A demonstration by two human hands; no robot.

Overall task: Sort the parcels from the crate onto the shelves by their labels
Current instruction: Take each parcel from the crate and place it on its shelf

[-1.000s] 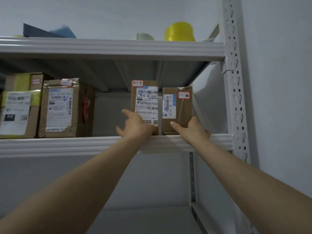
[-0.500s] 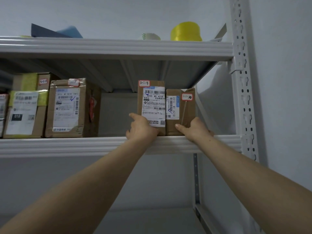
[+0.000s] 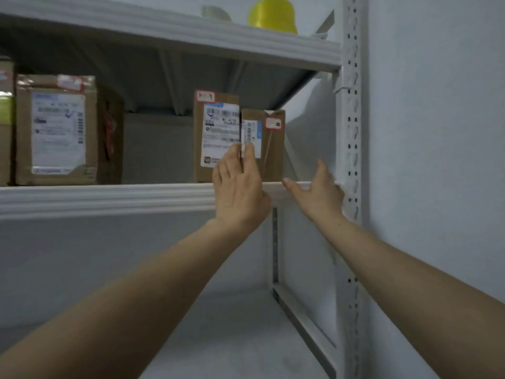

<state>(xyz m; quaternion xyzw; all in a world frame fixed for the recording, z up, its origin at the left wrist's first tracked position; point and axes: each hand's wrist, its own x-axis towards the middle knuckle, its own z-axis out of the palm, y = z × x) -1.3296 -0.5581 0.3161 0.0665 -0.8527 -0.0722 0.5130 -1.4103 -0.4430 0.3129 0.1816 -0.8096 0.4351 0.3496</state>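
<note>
Two small brown parcels stand side by side at the right end of the middle shelf (image 3: 109, 198). The taller left parcel (image 3: 207, 132) bears a white label and a red-edged tag; the shorter right parcel (image 3: 272, 149) has its own tag. My left hand (image 3: 237, 184) lies flat against the fronts of both, fingers straight over the gap between them. Away from the boxes, my right hand (image 3: 317, 190) hovers with spread fingers at the shelf's right edge, beside the post.
A larger labelled box (image 3: 57, 129) stands further left on the same shelf, another at the frame's left edge. Above, the top shelf (image 3: 191, 31) carries a yellow roll (image 3: 273, 15) and a tape roll. The perforated white post (image 3: 351, 160) and wall close the right side.
My left hand slid right from the taller parcel's left side onto both fronts. My right hand let go of the shorter parcel and moved right to the shelf edge. The view tilted.
</note>
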